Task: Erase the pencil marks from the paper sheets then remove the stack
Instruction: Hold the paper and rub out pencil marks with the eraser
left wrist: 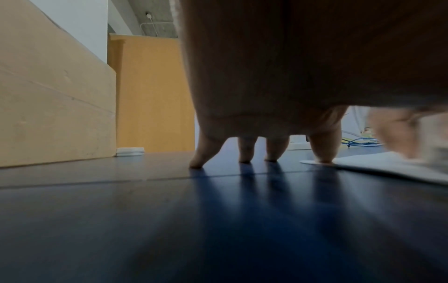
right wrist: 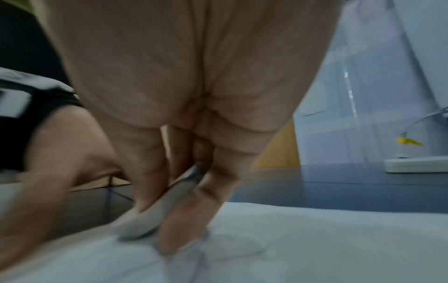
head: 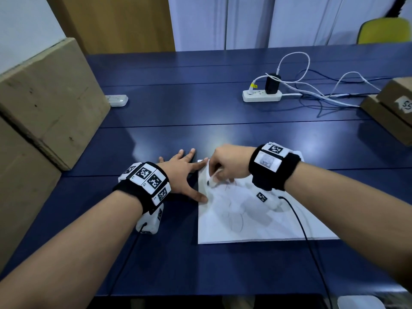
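Note:
A stack of white paper sheets (head: 256, 221) with faint pencil marks lies on the blue table (head: 178, 103), right of centre. My right hand (head: 225, 166) pinches a white eraser (head: 213, 178) and presses it onto the top sheet near its far left corner; in the right wrist view the eraser (right wrist: 155, 208) sits between thumb and fingers on the paper (right wrist: 315, 239), blurred. My left hand (head: 185, 172) lies flat with spread fingers, thumb and index touching the stack's left edge. In the left wrist view its fingertips (left wrist: 244, 159) rest on the table, one on the paper corner (left wrist: 363, 162).
Large cardboard boxes (head: 44, 103) stand along the left. A white power strip (head: 262, 95) with a charger and tangled cables sits at the back right, next to smaller boxes (head: 392, 108). A small white object (head: 117, 100) lies by the left box. A yellow chair (head: 385, 30) stands behind the table.

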